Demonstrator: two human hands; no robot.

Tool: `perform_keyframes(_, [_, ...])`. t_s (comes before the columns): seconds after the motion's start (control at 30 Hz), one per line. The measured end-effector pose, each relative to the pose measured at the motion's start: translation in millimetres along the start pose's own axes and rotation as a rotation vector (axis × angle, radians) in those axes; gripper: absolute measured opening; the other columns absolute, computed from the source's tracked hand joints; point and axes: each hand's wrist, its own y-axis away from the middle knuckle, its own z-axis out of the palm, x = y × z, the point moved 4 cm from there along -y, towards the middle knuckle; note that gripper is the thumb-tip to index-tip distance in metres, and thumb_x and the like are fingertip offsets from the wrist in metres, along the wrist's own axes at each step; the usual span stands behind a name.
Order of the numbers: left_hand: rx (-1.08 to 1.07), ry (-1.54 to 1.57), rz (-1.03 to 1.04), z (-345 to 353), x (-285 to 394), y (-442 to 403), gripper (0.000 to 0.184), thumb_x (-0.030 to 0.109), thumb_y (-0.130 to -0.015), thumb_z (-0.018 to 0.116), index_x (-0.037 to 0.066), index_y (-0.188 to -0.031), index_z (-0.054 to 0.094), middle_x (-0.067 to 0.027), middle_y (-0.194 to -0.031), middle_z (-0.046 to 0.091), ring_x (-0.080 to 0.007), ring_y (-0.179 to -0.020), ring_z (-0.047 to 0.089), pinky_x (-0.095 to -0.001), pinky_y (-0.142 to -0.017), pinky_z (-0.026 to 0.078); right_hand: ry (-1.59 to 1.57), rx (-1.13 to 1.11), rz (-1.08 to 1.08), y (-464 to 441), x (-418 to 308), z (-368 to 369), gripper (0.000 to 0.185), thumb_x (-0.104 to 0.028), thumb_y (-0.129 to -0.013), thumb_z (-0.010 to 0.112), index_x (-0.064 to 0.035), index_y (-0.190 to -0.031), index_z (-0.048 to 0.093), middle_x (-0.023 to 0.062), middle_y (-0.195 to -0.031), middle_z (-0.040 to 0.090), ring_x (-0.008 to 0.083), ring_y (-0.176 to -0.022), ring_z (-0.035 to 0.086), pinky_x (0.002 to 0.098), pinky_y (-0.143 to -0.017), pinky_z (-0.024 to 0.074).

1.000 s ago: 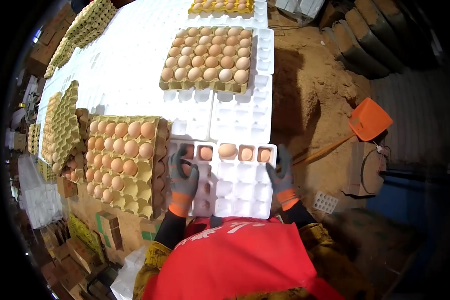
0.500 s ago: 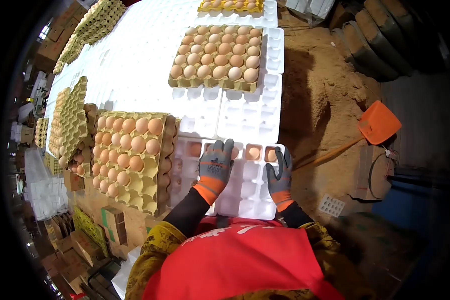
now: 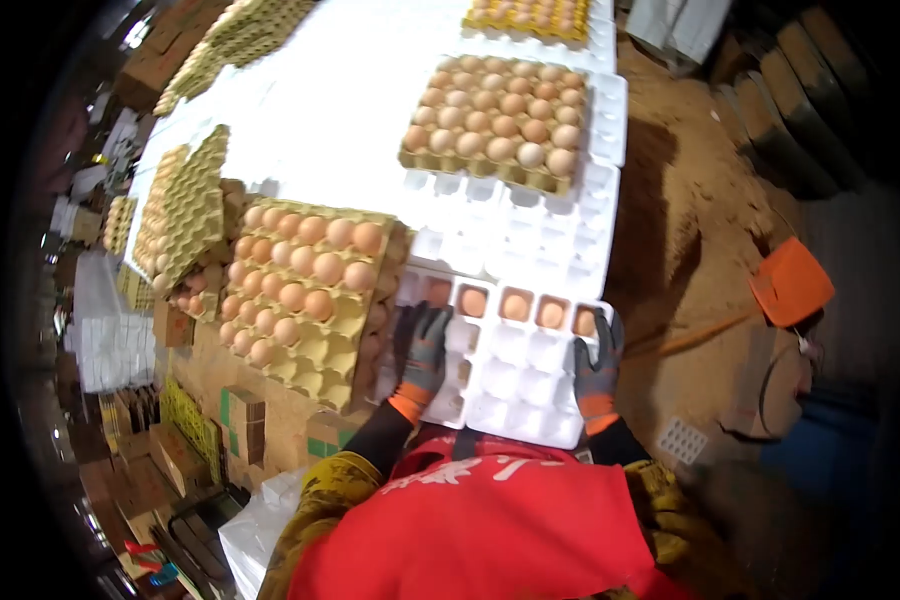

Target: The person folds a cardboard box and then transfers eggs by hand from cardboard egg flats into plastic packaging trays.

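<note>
My left hand [image 3: 425, 355], in a grey and orange glove, lies over the left part of a white moulded tray [image 3: 522, 412], with its fingers stretched forward below an egg [image 3: 437, 292]. No egg shows in its grip; its underside is hidden. My right hand [image 3: 598, 375], gloved alike, is at the tray's right edge. Its thumb and fingers are apart beside the rightmost egg [image 3: 585, 321]; contact is unclear. Several brown eggs sit in the tray's far row, among them a middle egg [image 3: 515, 304]. The nearer cups hold none.
Left of the tray stands a tilted pulp egg tray [image 3: 345, 352], partly filled with eggs. Farther forward is a full egg tray [image 3: 560, 183] on more white trays [image 3: 560, 225]. An orange shovel [image 3: 792, 282] lies on the right; cardboard boxes [image 3: 240, 425] stand on the lower left.
My left hand has moved left across the white tray, uncovering eggs in the far row. My right hand stays near the rightmost egg. The whole view has shifted, so the scene sits farther right.
</note>
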Motion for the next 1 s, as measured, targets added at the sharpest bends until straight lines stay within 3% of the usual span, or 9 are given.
perform_keyframes(0.17, [0.048,0.185,0.008,-74,51,-8,0.045,0.001,-0.087,0.062,0.001,-0.131,0.060,-0.0186,-0.131,0.059,-0.0394,-0.125,0.053,-0.0455,-0.107,0.042,-0.055,0.013,0.026,0,13,-8,0.050,-0.004,-0.093,0.062,-0.0074,-0.142,0.053,0.0195,-0.150,0.041,0.0356,-0.140,0.038,0.0420,-0.115,0.0335])
perform_keyframes(0.33, [0.207,-0.052,0.039,-203,9,-15,0.045,-0.002,-0.079,0.062,0.005,-0.123,0.066,-0.0156,-0.123,0.064,-0.0377,-0.115,0.060,-0.0466,-0.097,0.047,-0.263,-0.047,-0.047,-37,-123,5,0.042,-0.009,-0.092,0.068,-0.0062,-0.133,0.060,0.0170,-0.130,0.058,0.0284,-0.115,0.057,0.0364,-0.099,0.0462])
perform_keyframes(0.47, [-0.230,-0.122,0.106,-222,-52,-47,0.047,0.002,-0.078,0.065,0.008,-0.124,0.061,-0.0155,-0.124,0.060,-0.0378,-0.113,0.057,-0.0470,-0.097,0.045,-0.287,-0.468,-0.413,-52,-249,80,0.046,-0.019,-0.090,0.071,-0.0127,-0.134,0.060,0.0112,-0.126,0.060,0.0304,-0.111,0.059,0.0383,-0.093,0.0498])
perform_keyframes(0.53, [-0.299,-0.182,0.205,-208,-69,-49,0.046,0.007,-0.075,0.070,0.008,-0.120,0.061,-0.0150,-0.120,0.060,-0.0361,-0.109,0.058,-0.0454,-0.093,0.047,0.094,-0.350,-0.683,-48,-278,122,0.051,-0.028,-0.089,0.069,-0.0160,-0.137,0.057,0.0107,-0.125,0.059,0.0321,-0.112,0.058,0.0420,-0.093,0.0494])
perform_keyframes(0.67, [-0.342,0.089,0.099,-217,-91,-55,0.042,0.008,-0.077,0.071,0.007,-0.118,0.061,-0.0104,-0.116,0.060,-0.0268,-0.107,0.060,-0.0375,-0.094,0.048,0.378,-0.518,-0.501,-59,-285,172,0.054,-0.028,-0.083,0.071,-0.0182,-0.135,0.057,0.0097,-0.123,0.058,0.0316,-0.114,0.057,0.0443,-0.093,0.0492])
perform_keyframes(0.7, [-0.283,0.318,-0.040,-225,-96,-52,0.042,0.007,-0.078,0.071,0.007,-0.119,0.060,-0.0086,-0.115,0.060,-0.0241,-0.106,0.060,-0.0354,-0.094,0.048,0.101,-0.333,-0.534,-59,-287,162,0.042,-0.021,-0.083,0.071,-0.0144,-0.124,0.065,0.0130,-0.112,0.063,0.0304,-0.101,0.064,0.0374,-0.083,0.0534])
perform_keyframes(0.77, [-0.111,0.781,-0.247,-229,-109,-45,0.034,0.019,-0.093,0.062,0.007,-0.124,0.055,-0.0038,-0.112,0.057,-0.0134,-0.092,0.059,-0.0281,-0.083,0.050,-0.429,-0.487,0.007,-69,-270,150,0.038,-0.016,-0.087,0.064,-0.0082,-0.124,0.064,0.0062,-0.112,0.063,0.0219,-0.102,0.064,0.0331,-0.083,0.0542])
perform_keyframes(0.87, [-0.168,1.356,-0.504,-242,-131,-55,0.038,0.008,-0.084,0.064,0.004,-0.121,0.054,-0.0037,-0.112,0.055,-0.0149,-0.107,0.056,-0.0302,-0.090,0.050,-1.197,-0.366,0.374,-81,-244,143,0.039,-0.021,-0.096,0.050,-0.0017,-0.130,0.055,0.0082,-0.123,0.060,0.0194,-0.106,0.063,0.0343,-0.089,0.0574])
perform_keyframes(1.0, [-0.021,0.190,0.324,-227,-94,-94,0.034,0.013,-0.081,0.071,0.009,-0.113,0.060,-0.0127,-0.114,0.062,-0.0289,-0.101,0.064,-0.0344,-0.084,0.054,-0.332,-0.453,-0.010,-99,-281,144,0.045,-0.022,-0.091,0.068,-0.0072,-0.132,0.058,0.0082,-0.124,0.061,0.0199,-0.114,0.060,0.0353,-0.094,0.0523])
